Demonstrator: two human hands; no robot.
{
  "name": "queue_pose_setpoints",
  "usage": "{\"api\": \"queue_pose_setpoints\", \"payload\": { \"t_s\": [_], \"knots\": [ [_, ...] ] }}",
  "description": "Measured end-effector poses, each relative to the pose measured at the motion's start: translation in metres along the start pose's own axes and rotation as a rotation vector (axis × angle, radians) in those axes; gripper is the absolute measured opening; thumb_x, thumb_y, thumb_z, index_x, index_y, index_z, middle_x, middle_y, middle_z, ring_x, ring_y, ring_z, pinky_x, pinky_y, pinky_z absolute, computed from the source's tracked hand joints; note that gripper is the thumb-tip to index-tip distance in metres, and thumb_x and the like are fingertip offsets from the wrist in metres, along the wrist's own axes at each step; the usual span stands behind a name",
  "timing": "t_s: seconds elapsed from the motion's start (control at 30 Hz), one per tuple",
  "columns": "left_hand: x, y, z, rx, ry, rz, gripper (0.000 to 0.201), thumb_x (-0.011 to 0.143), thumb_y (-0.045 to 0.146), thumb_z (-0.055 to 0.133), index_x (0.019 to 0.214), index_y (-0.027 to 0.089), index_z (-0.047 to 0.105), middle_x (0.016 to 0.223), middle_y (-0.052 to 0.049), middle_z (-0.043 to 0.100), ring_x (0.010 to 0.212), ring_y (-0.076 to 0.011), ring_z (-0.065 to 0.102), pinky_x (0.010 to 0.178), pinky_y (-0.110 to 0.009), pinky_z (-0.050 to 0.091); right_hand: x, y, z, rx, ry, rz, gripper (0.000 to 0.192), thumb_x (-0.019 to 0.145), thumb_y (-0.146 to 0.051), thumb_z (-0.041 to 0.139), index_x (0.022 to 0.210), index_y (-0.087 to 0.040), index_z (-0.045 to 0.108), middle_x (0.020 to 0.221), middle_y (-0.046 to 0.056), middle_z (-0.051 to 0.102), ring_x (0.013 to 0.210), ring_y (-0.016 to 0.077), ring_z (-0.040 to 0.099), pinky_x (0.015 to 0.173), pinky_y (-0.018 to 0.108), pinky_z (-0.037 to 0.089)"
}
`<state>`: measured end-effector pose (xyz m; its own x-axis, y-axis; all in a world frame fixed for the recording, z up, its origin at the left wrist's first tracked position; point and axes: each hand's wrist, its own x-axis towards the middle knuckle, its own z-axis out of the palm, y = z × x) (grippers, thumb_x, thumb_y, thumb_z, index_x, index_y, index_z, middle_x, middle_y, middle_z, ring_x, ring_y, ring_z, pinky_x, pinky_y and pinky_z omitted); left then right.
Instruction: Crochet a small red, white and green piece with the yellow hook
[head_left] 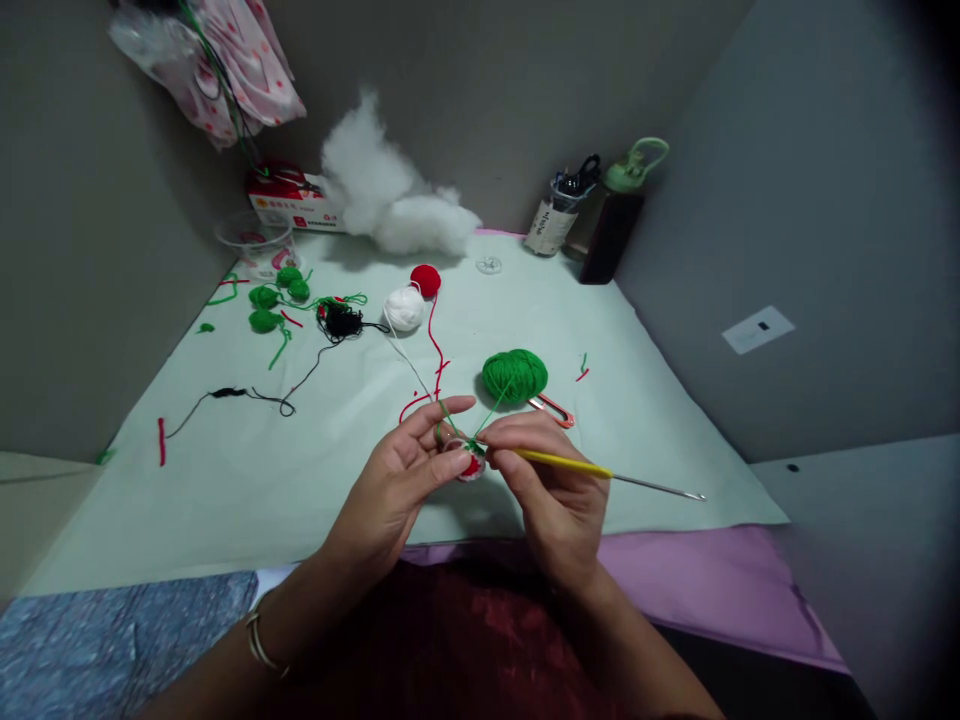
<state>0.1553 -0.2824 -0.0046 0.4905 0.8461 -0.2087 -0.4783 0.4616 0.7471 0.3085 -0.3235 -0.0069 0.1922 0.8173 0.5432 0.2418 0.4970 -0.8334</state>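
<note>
Hands meet just above the near part of a pale green worktop (247, 480) in the head camera's view. The left hand (401, 480) is closed on a small crocheted piece (472, 463), red with a bit of green and white at its top, pinched between thumb and fingers; its index finger is stretched out and green yarn (450, 415) runs over it. The right hand (551, 490) is clamped on a crochet hook (600, 470) with a yellow handle and a bare metal shaft that points off to the right, its working end hidden at the piece. The two hands touch or nearly touch around the piece, which is held in the air, not resting on the worktop.

The green strand leads back to a green yarn ball (514, 375) lying just beyond the hands, with an orange-handled tool (555, 408) tucked beside it. Farther back sit a white yarn ball (405, 307) and a red yarn ball (425, 280), close together, the red one trailing a strand toward the hands. To the left lie a tangle of black yarn (341, 320), several small green crocheted bits (264, 320) and loose scraps of red and black thread. A heap of white stuffing (390, 195) is against the back wall, next to a red and white box (289, 200). At the back right stand a jar (551, 220) and a dark bottle with a green lid (615, 215). A bracelet (259, 640) circles the left wrist.
</note>
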Motion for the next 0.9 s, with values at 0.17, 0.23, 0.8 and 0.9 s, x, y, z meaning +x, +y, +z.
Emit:
{"api": "queue_pose_setpoints", "payload": {
  "t_s": [0.17,0.23,0.8,0.9],
  "knots": [
    [0.001,-0.001,-0.001,0.012,-0.001,0.015,0.039,0.081,0.022,0.087,0.118,0.021,0.076,0.089,-0.001,0.071,0.083,-0.0111,0.064,0.081,-0.022,0.050,0.000,0.004,0.001,0.106,-0.004,0.050,0.019,0.098,-0.016,0.066,0.105,-0.027,0.079,0.101,0.003,0.078,0.097,0.0197,0.072,0.082,0.037,0.061],
    [0.001,0.000,-0.001,0.023,-0.008,0.028,0.044,0.082,0.021,0.086,0.123,0.021,0.072,0.088,0.000,0.071,0.084,-0.0116,0.065,0.084,-0.023,0.050,0.000,0.005,0.002,0.145,-0.009,0.063,0.019,0.098,-0.017,0.066,0.106,-0.028,0.079,0.103,0.003,0.079,0.099,0.0196,0.072,0.084,0.036,0.061],
    [-0.001,0.003,-0.007,0.170,0.006,0.119,0.058,0.084,0.021,0.084,0.138,0.022,0.062,0.085,0.002,0.066,0.082,-0.0116,0.062,0.081,-0.024,0.050,0.000,0.005,-0.009,0.300,-0.066,0.103,0.013,0.103,-0.021,0.058,0.107,-0.023,0.070,0.100,0.004,0.076,0.084,0.0160,0.070,0.076,0.033,0.060],
    [-0.001,0.001,-0.005,0.259,0.053,0.190,0.056,0.084,0.019,0.083,0.136,0.023,0.063,0.084,0.003,0.063,0.083,-0.0121,0.062,0.082,-0.025,0.051,-0.004,0.001,-0.011,0.050,-0.116,-0.085,0.021,0.103,-0.014,0.054,0.114,-0.023,0.069,0.105,0.006,0.075,0.094,0.0186,0.071,0.081,0.036,0.061]
  ]
}}
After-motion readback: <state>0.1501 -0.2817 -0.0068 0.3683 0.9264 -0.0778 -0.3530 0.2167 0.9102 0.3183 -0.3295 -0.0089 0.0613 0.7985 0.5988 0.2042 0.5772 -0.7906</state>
